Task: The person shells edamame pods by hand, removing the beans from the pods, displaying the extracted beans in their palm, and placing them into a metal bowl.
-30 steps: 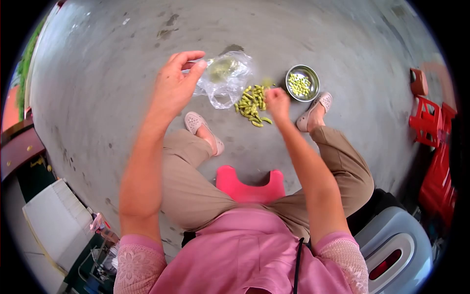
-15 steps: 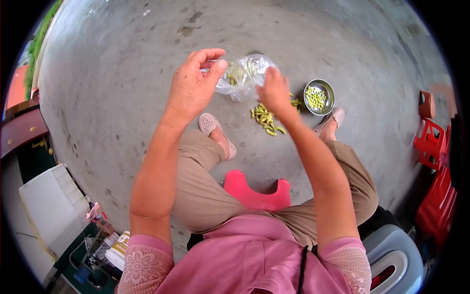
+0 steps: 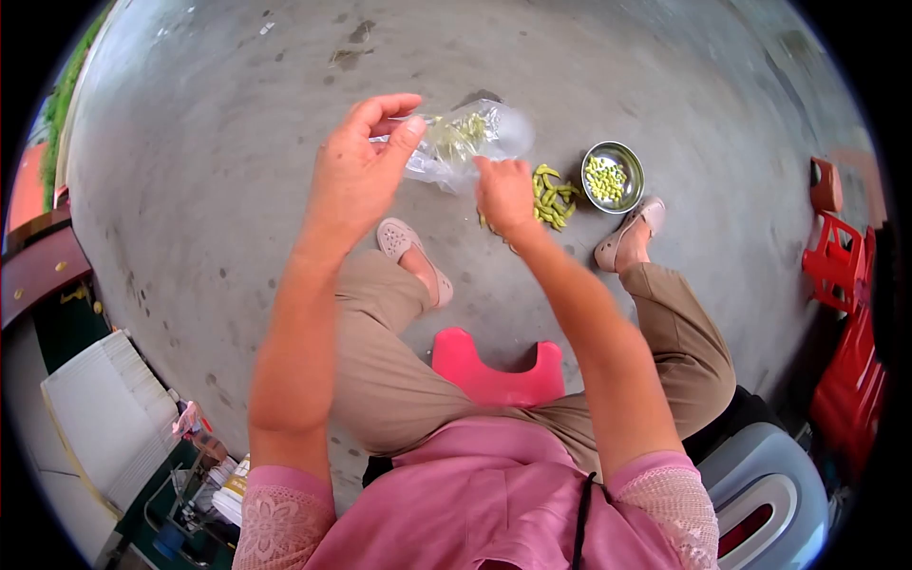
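Note:
A clear plastic bag (image 3: 446, 171) with green bean pods (image 3: 461, 136) inside is stretched between my two hands above the floor. My left hand (image 3: 356, 171) is at the bag's left side, fingers curled round its edge; part of the grip is hidden behind the thumb. Closed in a pinch, my right hand (image 3: 506, 193) has the bag's lower right edge at its fingertips. Loose green pods (image 3: 553, 201) lie on the floor just beyond that hand, which covers some of them. Right of the pods stands a round metal bowl (image 3: 613, 199) holding shelled green beans (image 3: 604, 179).
My shoes (image 3: 414, 256) are either side of the pods. A pink plastic stool (image 3: 499, 385) is between my legs. Red plastic stools (image 3: 834, 261) stand at the right, a grey-blue chair (image 3: 774, 475) at the lower right, and white panels (image 3: 109, 408) at the left.
My right hand has shifted left and slightly down, closer to my left hand, uncovering some pods near the bowl and covering others. The bag has changed shape.

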The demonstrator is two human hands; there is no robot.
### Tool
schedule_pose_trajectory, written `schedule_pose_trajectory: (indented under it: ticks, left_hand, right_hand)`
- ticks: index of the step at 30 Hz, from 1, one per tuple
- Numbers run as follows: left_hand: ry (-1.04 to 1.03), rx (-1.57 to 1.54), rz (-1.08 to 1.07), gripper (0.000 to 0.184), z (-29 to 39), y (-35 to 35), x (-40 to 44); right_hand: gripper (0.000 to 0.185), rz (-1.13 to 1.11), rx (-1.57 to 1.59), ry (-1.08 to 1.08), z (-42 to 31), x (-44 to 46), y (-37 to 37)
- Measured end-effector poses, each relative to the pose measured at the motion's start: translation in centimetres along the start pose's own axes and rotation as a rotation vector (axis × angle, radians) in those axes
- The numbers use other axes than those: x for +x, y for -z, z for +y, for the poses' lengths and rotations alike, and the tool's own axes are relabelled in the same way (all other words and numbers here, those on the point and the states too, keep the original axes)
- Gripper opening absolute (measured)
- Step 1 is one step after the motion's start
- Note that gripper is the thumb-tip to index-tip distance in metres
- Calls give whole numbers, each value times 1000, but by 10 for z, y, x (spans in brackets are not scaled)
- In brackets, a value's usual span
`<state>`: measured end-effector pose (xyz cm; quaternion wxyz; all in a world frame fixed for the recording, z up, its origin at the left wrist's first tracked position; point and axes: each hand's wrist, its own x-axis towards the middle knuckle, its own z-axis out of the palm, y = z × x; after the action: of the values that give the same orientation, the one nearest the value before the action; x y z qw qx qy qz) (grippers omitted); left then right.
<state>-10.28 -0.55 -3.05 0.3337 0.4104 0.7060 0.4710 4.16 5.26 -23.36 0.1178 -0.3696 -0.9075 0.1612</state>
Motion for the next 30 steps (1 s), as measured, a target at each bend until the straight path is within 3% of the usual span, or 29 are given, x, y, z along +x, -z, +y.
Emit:
schedule_pose_trajectory:
  ticks: [3,5,8,13,14,15,17,18,19,23,29,30]
  left_hand:
    - [43,25,-41,27,6,4,0]
    - [46,55,-50,28,7,3,0]
    - [33,24,-51,28,9,-1,1]
    - [30,50,-54,28,8,-2,2]
    - [30,49,-54,28,9,-3,2]
    - [28,52,-57,28,9,-4,2]
    - [38,55,-66,27,10,-4,1]
    - [36,58,-68,27,10,-4,1]
    - [21,59,-48,26,9,-5,1]
    - [36,36,-20,24,9,-6,1]
    - [81,35,-66,25,11,-7,-1]
    - [80,45,-73,25,12,-7,-2]
  right_hand:
    - [10,142,49,-164,33,26,26]
    - [8,286,266,-241,56,42,42]
    - [9,302,371,-372,64,46,59]
    - [13,248,420,122,11,-4,29]
    - [12,68,368,164,-2,-18,26]
    - [12,72,369,161,-14,-30,24]
    - [23,-173,-74,185,-28,-45,18]
    - [40,-215,-154,134,-24,-44,6]
    - [40,-213,-154,131,-17,-33,5]
    - [50,12,115,-192,38,37,31]
    - [37,250,479,-166,105,48,60]
    - [31,190,692,-380,106,30,58]
